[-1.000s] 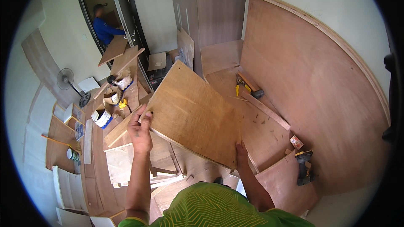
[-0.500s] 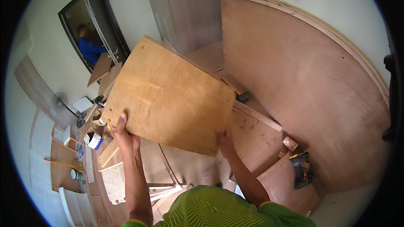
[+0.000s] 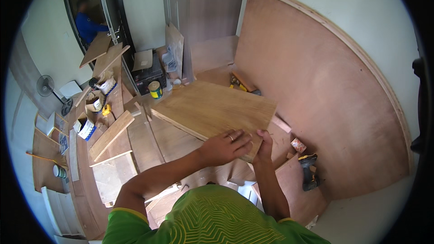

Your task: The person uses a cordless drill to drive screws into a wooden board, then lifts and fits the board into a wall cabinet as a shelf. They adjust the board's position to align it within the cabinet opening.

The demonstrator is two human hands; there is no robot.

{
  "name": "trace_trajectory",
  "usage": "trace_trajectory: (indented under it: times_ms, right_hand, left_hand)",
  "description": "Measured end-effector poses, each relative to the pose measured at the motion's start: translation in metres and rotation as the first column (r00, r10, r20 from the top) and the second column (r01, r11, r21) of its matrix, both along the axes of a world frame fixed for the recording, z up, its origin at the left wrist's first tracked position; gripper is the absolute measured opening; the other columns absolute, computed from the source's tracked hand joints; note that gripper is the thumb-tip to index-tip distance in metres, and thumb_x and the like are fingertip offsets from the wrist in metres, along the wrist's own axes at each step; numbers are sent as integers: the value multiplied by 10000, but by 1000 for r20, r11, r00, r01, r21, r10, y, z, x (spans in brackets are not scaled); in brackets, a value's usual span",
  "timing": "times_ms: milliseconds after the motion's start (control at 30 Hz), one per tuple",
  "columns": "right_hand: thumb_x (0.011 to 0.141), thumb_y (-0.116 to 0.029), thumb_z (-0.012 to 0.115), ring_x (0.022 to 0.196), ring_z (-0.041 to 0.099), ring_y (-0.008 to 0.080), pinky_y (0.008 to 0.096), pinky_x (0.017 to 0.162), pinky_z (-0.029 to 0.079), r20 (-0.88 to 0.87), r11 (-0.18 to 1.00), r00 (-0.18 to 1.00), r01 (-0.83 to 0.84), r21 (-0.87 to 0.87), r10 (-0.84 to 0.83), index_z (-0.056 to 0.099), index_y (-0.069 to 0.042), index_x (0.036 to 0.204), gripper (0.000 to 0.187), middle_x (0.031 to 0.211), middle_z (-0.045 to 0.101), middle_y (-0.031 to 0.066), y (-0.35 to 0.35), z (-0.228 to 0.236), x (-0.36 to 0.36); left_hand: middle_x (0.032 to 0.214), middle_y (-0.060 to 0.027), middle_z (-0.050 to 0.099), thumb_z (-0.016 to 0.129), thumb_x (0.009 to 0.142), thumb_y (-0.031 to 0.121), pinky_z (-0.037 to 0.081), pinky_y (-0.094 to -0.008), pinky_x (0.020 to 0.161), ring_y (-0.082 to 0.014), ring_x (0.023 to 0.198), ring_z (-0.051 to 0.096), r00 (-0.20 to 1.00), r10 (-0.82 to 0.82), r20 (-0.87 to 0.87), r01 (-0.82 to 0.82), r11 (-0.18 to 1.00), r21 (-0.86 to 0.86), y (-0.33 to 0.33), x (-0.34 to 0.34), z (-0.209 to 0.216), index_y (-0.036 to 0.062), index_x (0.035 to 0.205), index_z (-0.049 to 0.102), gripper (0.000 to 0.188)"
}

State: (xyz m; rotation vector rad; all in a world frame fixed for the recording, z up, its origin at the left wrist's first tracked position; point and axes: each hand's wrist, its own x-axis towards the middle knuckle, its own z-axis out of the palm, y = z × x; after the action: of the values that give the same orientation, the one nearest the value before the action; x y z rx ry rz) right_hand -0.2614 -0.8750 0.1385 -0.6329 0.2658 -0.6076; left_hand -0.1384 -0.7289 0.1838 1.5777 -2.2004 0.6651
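A thick rectangular plywood board [image 3: 212,108] is held tilted in front of me, its layered edge towards me. My right hand [image 3: 263,147] grips its near right corner, the thumb on top and the other fingers hidden underneath. Across the near edge lies my left hand [image 3: 226,147], palm down, its fingers stretched over the upper face close to my right hand. A ring shows on one of the left fingers.
To the right, a cordless drill [image 3: 309,171] lies on a wooden surface near a small patterned box [image 3: 298,145]. A big plywood panel [image 3: 325,90] leans along the right wall. At left are a tin [image 3: 155,90], opened boxes [image 3: 85,125] and a fan [image 3: 54,91]. A person in blue [image 3: 88,27] stands at the doorway.
The board has been lowered and turned flatter, so its near edge shows. My left hand has left the board's left side and moved across to the right, beside my right hand.
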Motion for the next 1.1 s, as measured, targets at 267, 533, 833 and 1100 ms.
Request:
trace_trajectory:
  times_ms: [267,533,833,1100]
  right_hand:
    - [783,-278,653,1185,616,362,469,1000,538,14,987,987,161,3,-161,464,22,1432,740,1301,604,219,22,1,-57]
    - [786,-301,681,1196,624,370,488,997,551,125,975,968,209,76,-217,461,1,1451,762,1350,595,205,-17,-5,-78]
    - [832,-248,699,1313,547,367,489,1104,471,109,998,994,-10,-64,17,417,7,1501,769,1480,511,219,-45,-29,-53]
    - [999,-351,616,1505,316,378,471,1240,233,-4,-24,796,-23,-999,-605,395,20,1539,692,1617,371,205,-81,26,20]
  left_hand:
    - [1351,-132,592,790,846,347,456,-528,1069,-322,1189,619,825,51,-563,-95,994,-49,79,-1,-44,114,1287,620,527]
    - [1467,-115,543,680,928,595,506,-465,1039,-267,1302,572,-821,-220,-527,17,913,-407,71,36,-84,91,1509,414,814]
    - [1444,-130,567,743,919,391,456,-482,1122,-306,1303,572,-741,-406,-534,-310,913,-265,6,42,-63,16,1468,451,726]
    - [1234,-134,668,644,808,-13,517,-447,1037,-285,1155,645,-668,-580,-466,-507,813,-286,14,110,-84,-17,1330,557,529]
